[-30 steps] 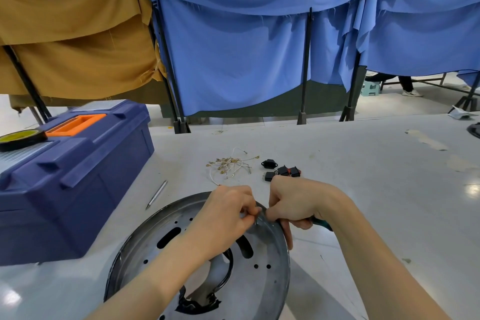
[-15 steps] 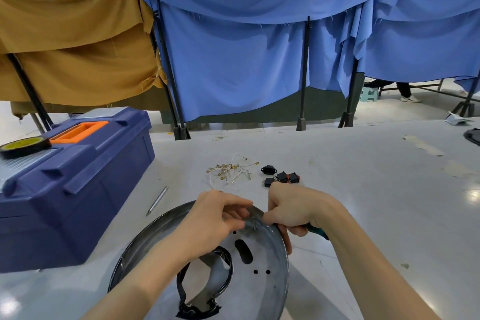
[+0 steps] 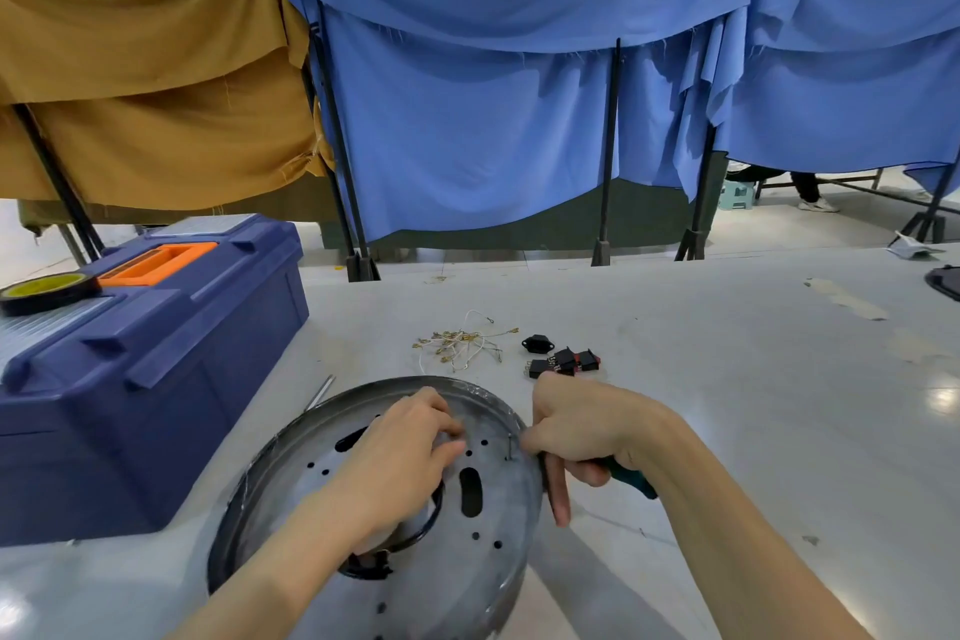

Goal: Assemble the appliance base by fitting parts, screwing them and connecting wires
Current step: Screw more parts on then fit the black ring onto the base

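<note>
right hand (image 3: 582, 431) grips screwdriver (image 3: 631, 479), left hand (image 3: 405, 455) on base (image 3: 488, 566)

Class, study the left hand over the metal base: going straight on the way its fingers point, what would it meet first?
The left hand would probably meet the small upright pin near the rim of the metal base, then the right hand; depth is unclear.

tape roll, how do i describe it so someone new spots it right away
Find the big blue toolbox on the left of the table. On its lid, left of the orange handle, lies the tape roll. It is the only round thing there: a flat black ring with a yellow-green centre.
</note>
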Motion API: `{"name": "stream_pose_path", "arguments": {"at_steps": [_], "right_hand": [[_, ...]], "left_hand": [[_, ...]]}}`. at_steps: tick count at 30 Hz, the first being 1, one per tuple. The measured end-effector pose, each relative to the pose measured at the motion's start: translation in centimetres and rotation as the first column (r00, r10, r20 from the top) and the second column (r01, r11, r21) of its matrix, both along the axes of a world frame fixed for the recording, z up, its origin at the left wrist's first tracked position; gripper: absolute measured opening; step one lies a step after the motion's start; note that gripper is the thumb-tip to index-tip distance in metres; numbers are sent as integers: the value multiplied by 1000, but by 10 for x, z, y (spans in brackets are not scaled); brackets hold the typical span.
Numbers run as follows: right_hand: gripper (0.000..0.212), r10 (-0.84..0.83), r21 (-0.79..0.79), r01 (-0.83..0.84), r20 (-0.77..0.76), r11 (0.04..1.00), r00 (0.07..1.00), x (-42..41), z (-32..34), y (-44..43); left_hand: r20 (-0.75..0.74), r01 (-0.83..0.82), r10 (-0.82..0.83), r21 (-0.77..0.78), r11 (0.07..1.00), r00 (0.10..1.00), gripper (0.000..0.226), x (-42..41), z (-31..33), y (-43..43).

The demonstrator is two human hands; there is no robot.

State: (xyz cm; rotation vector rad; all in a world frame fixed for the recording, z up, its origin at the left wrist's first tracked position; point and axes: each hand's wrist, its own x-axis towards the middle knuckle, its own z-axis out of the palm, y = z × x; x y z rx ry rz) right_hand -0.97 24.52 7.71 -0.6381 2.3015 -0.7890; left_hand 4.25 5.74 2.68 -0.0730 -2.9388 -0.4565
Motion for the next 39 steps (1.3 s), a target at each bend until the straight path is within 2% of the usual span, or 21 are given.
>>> {"name": "stream_pose_path", "arguments": {"at_steps": [3,6,8,10,13,15,20,25,30,33,36,39], "right_hand": [[36,37,17,-38,59,999,998,-3,2,3],[45,-159,-96,153,-60,984,985,-18,0,10],[40,-268,-134,251,-124,959,955,-30,-2,20],[28,-305,-109,291,-144,950,941,-39,-5,33],[10,-325,-26,326,-162,945,932,-47,-11,48],[6,-322,35,334,-192,942,927,-52,-17,51],[17,-307,95,336,-238,937,922,-56,-35,38],[28,-260,169,336,-358,927,897,-55,-50,15],[11,-244,225,368,-437,902,866,-54,-56,9],[10,-220,238,342,-422,909,879,-55,-55,11],[16,-237,186,336,-412,923,880,-57,-49,13],[16,-250,120,326,-418,938,874,-57,-42,13]], "left_hand": [[-20,13,-13,16,1000,1000,25,-4,-2,-2],[-15,37,-37,-7,999,999,26,-6,-3,-3],[-13,54,-55,-33,998,998,26,-7,-3,-4],[-8,66,-67,-50,997,998,27,-8,-3,-5],[-7,78,-78,-43,996,997,28,-8,-4,-7],[-9,79,-79,-36,996,997,28,-8,-5,-7],[-11,75,-75,-10,997,997,29,-8,-6,-6],[31,91,-92,32,995,995,26,-8,-2,-9],[113,137,-142,55,989,983,27,-10,4,-8],[131,133,-146,104,986,981,44,-5,7,2],[153,159,-196,225,961,969,84,10,11,19],[161,202,-215,95,975,963,115,22,11,35]]}}
